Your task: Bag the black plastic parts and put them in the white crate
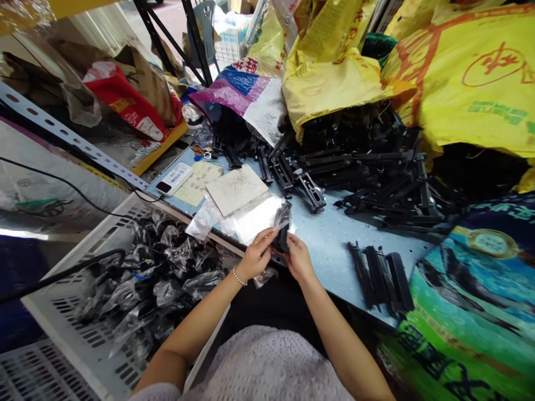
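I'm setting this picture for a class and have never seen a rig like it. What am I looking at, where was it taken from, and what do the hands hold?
There is no machine here. This one picture comes from a camera worn on a person's head, looking down at their own bare hands. The left hand and right hand together hold a black plastic part with a clear plastic bag. On the light-blue table lie a heap of loose black parts and a stack of clear bags. To the left, a white crate holds many bagged black parts.
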`<state>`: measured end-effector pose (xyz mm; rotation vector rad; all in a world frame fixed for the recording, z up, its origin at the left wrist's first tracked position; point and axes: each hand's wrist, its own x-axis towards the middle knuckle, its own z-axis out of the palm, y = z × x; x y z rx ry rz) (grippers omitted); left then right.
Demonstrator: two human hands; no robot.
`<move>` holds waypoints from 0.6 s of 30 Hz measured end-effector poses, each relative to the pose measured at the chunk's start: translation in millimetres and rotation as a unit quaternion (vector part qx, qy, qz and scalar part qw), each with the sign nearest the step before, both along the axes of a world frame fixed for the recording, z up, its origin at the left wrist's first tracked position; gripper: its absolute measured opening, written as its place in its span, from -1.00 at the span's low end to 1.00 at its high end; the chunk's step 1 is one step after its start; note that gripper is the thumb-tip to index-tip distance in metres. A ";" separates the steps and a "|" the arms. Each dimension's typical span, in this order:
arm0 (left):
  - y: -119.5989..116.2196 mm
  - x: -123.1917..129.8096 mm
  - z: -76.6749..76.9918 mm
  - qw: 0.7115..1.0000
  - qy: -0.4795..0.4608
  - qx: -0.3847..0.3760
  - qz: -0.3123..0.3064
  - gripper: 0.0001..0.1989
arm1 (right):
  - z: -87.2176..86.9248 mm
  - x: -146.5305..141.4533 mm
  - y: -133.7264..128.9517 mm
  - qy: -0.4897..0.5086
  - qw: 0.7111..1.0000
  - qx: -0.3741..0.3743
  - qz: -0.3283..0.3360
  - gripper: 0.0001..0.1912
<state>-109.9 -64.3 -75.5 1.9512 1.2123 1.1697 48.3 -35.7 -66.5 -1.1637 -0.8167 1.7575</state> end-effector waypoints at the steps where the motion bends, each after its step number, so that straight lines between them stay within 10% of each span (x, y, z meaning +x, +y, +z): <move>1: -0.2 0.7 -3.2 1.000 0.011 0.009 -0.013 -0.35 | 0.8 -1.5 0.6 -0.081 0.996 0.033 -0.010 -0.62; 6: 3.3 0.3 -13.2 0.996 0.033 0.056 -0.067 -0.29 | 4.2 2.6 -4.2 -0.390 0.893 0.221 0.036 -0.56; 13: 2.4 0.3 -12.9 0.999 -0.016 -0.012 -0.044 -0.74 | -0.6 13.6 18.8 -0.406 0.875 0.263 0.027 -0.59; 18: 5.1 -0.9 -9.4 0.998 -0.018 -0.064 -0.016 -0.32 | 27.1 20.0 21.3 -0.384 0.815 0.404 0.159 -0.77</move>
